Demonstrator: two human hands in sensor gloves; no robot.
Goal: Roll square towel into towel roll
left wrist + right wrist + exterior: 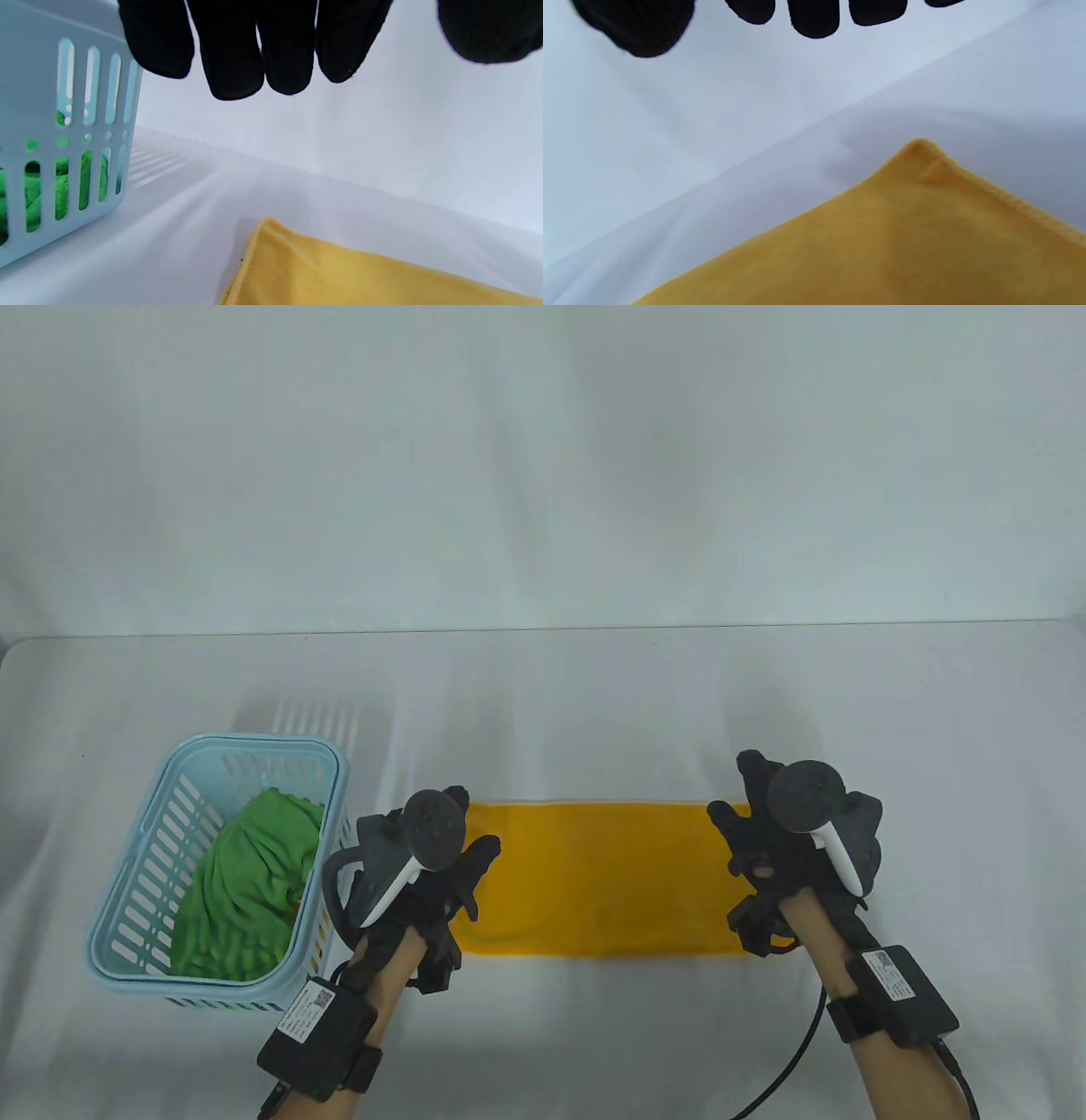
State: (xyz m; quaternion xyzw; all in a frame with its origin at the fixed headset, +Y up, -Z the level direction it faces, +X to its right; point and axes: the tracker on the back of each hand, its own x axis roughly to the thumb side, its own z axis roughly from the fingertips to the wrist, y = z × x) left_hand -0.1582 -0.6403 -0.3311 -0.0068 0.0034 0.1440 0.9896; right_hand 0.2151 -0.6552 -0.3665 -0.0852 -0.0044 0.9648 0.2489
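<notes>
Lying flat on a white table (pixel 594 704), a yellow towel (pixel 594 878) forms a long band running left to right, apparently folded over on itself. It sits near the front of the table, between two black-gloved hands.

The left hand (pixel 428 861) hovers over the towel's left end. In the left wrist view its fingers (pixel 237 46) hang straight and relaxed, close together, above the table and the towel's far left corner, gripping nothing. The thumb stands apart at the upper right of that view.

The right hand (pixel 785 848) is over the towel's right end. In the right wrist view its fingertips (pixel 814 19) hang loosely above the table beyond the towel's far right corner, with clear space beneath them, holding nothing.

Each hand carries a round dark tracker with a white handle on its back, and a black box is strapped to each forearm.

Just left of the left hand stands a pale blue slotted basket (pixel 136 882). Inside it lies a crumpled green cloth (pixel 242 891).
</notes>
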